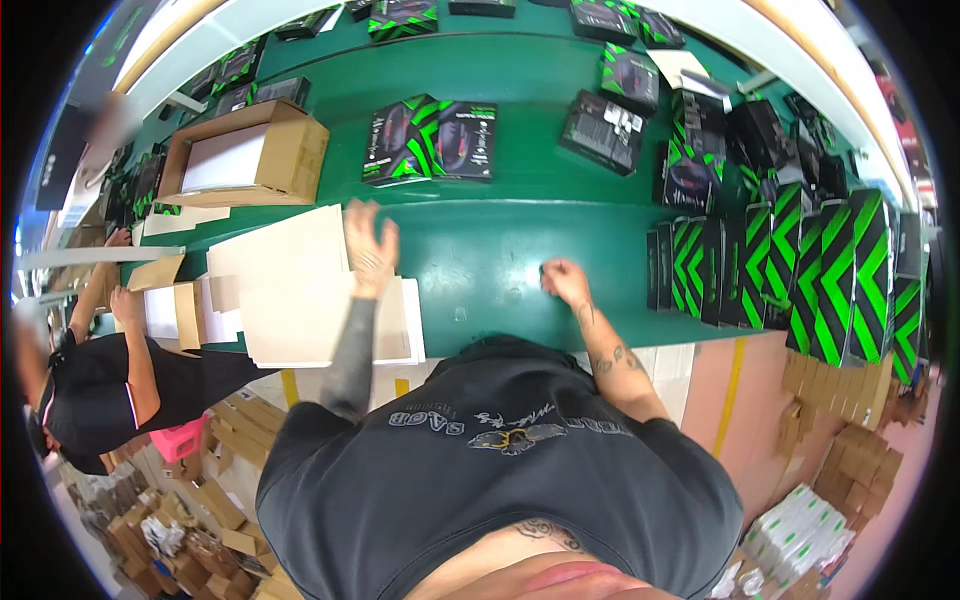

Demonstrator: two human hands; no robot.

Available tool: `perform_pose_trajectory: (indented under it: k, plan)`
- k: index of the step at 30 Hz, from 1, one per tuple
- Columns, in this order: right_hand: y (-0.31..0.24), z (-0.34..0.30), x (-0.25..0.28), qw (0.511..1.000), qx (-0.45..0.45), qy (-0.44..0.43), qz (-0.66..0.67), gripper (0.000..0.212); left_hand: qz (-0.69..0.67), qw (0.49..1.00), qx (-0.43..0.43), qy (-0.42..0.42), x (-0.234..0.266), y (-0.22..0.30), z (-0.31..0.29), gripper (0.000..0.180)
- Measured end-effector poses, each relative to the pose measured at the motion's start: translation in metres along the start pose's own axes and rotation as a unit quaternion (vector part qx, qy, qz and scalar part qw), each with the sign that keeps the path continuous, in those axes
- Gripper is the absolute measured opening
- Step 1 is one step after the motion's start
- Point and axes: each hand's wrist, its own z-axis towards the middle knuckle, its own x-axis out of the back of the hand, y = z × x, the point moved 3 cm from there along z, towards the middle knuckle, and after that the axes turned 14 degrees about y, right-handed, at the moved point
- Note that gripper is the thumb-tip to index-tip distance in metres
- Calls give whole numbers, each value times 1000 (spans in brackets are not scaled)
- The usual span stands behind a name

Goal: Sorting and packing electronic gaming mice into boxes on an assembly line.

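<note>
My left hand (371, 245) is open, its fingers spread, at the right edge of a stack of pale cardboard sheets (285, 262). Nothing shows in its grasp. Over the green bench top (465, 265), to the right, my right hand (566, 281) has its fingers curled together. A small dark spot shows at its fingertips, too small to name. Beyond my hands lie two black-and-green boxes, a left box (402, 140) and a right box (467, 146), side by side and touching. Each carries a picture of a computer mouse.
An open brown carton (290, 158) with white sheets inside stands at far left. Black-and-green boxes (782, 250) line the right side in an upright row. A loose black box (602, 132) lies at the back right. A co-worker (140, 385) works at the left beside another carton (188, 315).
</note>
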Motion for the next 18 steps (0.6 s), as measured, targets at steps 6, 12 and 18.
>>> perform_pose_trajectory:
  k: [6, 12, 18]
  plan:
    - [-108, 85, 60, 890, 208, 402, -65, 44, -75, 962, 152, -213, 1, 123, -156, 53]
    - [-96, 229, 87, 922, -6, 304, -240, 108, -48, 949, 184, -250, 11, 135, -156, 49]
    - [-91, 195, 68, 876, 285, 350, 169, 66, -6, 939, 302, -166, 21, 139, -163, 48]
